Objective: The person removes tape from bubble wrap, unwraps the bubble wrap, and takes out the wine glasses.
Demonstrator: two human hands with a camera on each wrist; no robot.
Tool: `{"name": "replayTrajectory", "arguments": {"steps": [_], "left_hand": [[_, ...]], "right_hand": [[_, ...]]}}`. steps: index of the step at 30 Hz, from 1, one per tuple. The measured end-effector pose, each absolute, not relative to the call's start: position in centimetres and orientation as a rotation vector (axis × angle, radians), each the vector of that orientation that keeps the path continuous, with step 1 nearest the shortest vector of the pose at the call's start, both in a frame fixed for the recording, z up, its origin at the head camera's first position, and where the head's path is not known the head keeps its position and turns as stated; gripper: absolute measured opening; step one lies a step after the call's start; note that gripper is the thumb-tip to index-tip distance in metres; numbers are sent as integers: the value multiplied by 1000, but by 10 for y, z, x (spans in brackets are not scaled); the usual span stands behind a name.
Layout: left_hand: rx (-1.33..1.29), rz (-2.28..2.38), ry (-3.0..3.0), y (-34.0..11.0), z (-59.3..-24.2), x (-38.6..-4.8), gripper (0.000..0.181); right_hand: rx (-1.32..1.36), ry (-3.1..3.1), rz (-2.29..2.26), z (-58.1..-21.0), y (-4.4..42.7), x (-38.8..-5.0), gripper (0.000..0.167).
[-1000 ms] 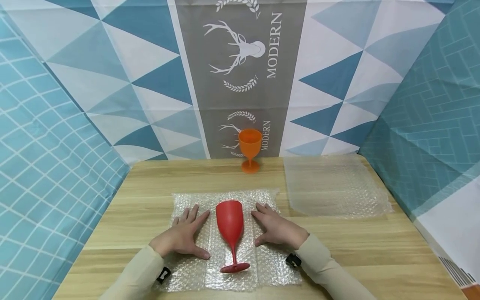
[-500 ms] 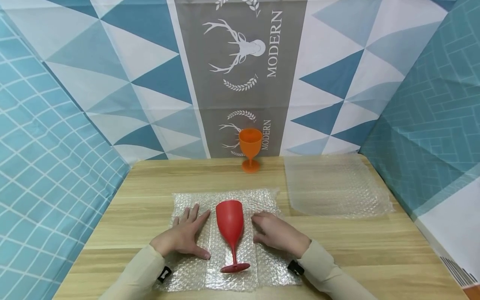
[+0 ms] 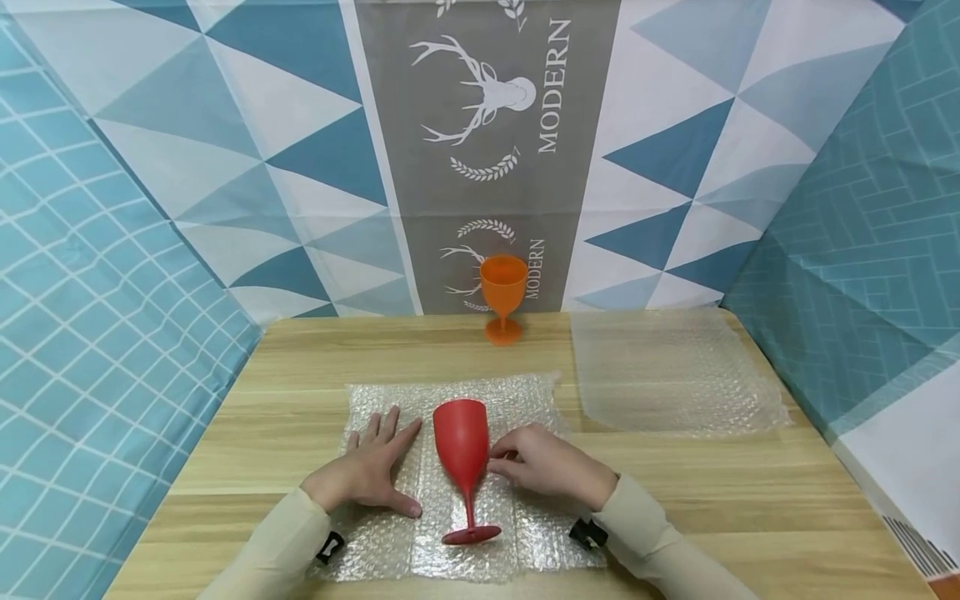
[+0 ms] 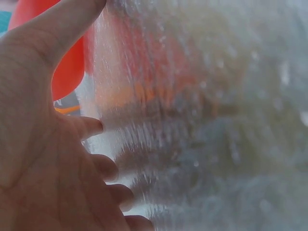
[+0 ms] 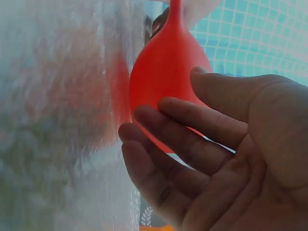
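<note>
A red plastic goblet lies on its side on a sheet of bubble wrap, its bowl toward the back and its foot toward the person. To its left, the left hand rests on the wrap with fingers and thumb spread. The right hand is at the goblet's right side, fingers loosely bent and thumb apart from them. In the right wrist view its fingertips are in front of the red bowl; whether they touch it I cannot tell.
An orange goblet stands upright at the table's back edge. Another sheet of bubble wrap lies at the back right of the wooden table. Patterned cloth walls close off the back and sides.
The right hand has lifted from lying spread on the bubble wrap, drawn its fingers in and moved left to the goblet. The left hand and both goblets have stayed put.
</note>
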State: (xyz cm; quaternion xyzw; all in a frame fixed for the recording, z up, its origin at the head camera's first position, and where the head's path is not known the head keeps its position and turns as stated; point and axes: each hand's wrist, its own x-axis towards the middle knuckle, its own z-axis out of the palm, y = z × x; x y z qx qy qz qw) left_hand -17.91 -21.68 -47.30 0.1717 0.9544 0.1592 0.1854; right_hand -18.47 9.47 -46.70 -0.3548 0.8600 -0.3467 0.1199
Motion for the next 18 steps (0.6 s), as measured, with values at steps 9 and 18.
{"name": "replayTrajectory", "arguments": {"steps": [9, 18], "left_hand": [[505, 450, 2693, -216, -472, -180, 135], [486, 439, 2697, -215, -472, -179, 134]], "right_hand": [[-1022, 2470, -1051, -465, 84, -181, 24], [-989, 2428, -1005, -475, 73, -174, 39]]}}
